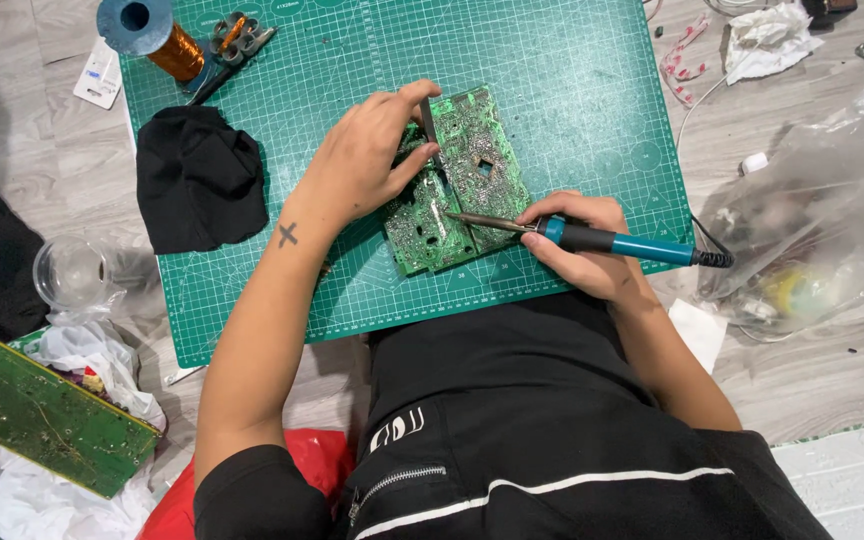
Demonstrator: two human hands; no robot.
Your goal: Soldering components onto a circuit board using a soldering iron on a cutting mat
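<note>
On the green cutting mat [572, 80], the circuit board [457, 185] lies between the hands: left hand [367, 160] pinching tweezers [430, 125], right hand [582, 245] gripping a soldering iron [602, 240].

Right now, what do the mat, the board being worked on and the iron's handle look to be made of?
The cutting mat looks like matte green rubbery plastic, judging by its printed white grid. The circuit board seems to be rigid green laminate, with shiny solder spots that suggest metal. The soldering iron in the right hand has a smooth teal and black grip, probably plastic, and a dull metal tip.
</note>
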